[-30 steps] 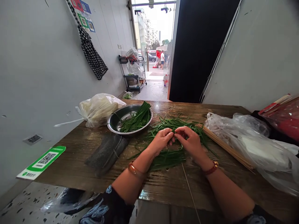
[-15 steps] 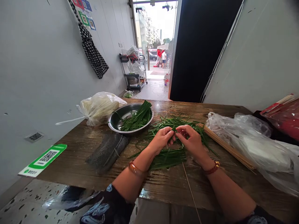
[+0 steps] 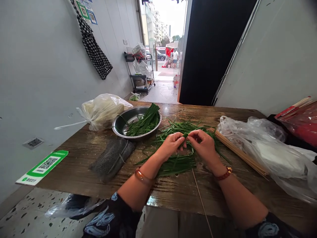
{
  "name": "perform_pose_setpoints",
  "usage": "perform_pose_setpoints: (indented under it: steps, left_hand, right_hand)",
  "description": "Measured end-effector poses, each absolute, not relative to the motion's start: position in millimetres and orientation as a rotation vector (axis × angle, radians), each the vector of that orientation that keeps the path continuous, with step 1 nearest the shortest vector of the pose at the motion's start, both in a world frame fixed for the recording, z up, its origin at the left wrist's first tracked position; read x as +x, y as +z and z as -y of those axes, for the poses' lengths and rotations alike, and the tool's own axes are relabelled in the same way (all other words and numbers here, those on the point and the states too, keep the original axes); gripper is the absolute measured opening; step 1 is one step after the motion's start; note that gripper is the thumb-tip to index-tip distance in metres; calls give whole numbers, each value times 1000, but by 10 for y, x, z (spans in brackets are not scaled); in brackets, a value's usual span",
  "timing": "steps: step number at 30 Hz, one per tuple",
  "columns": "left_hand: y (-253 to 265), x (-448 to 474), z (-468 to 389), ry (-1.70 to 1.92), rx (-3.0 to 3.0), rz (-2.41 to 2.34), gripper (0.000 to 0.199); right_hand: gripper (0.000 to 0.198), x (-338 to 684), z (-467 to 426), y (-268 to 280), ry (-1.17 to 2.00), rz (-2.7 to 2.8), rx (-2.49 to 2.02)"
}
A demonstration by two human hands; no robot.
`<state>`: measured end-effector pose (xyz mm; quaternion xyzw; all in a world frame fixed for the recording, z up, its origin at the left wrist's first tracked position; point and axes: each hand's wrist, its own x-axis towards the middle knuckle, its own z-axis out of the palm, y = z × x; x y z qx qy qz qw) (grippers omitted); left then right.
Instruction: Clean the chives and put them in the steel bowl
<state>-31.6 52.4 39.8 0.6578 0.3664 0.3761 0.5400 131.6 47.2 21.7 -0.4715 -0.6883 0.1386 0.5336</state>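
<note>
My left hand and my right hand meet over the middle of the table. Between their fingertips is a small folded bunch of garlic chives, pinched from both sides. Loose garlic chives are spread behind the hands, while a flatter, straighter layer of chives lies in front, below my left wrist. One thin bamboo skewer reaches over the table's near edge. To the right of my right hand is a bundle of bamboo skewers. My curled fingers hide part of the held bunch.
Left of the hands, a steel bowl contains more chives. A dark mesh roll and a tied plastic bag lie on the left of the wooden table. Clear plastic bags cover its right side.
Both hands stay together, with the chives still pinched and only slight finger movement. The whole view has shifted a little.
</note>
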Motion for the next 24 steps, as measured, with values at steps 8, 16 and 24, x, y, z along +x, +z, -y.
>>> perform_pose_setpoints:
  steps: [8,16,24]
  left_hand:
    - [400,-326,-523,881,1548,-846,30]
    - [369,-323,-545,882,1438,-782,38]
    - [357,-313,-546,868,1317,-789,34]
  right_hand:
    - [24,1349,-498,210,451,1651,-1103]
    - [8,1343,-473,230,331,1689,-1079]
    - [10,1339,-473,214,251,1733,-1052]
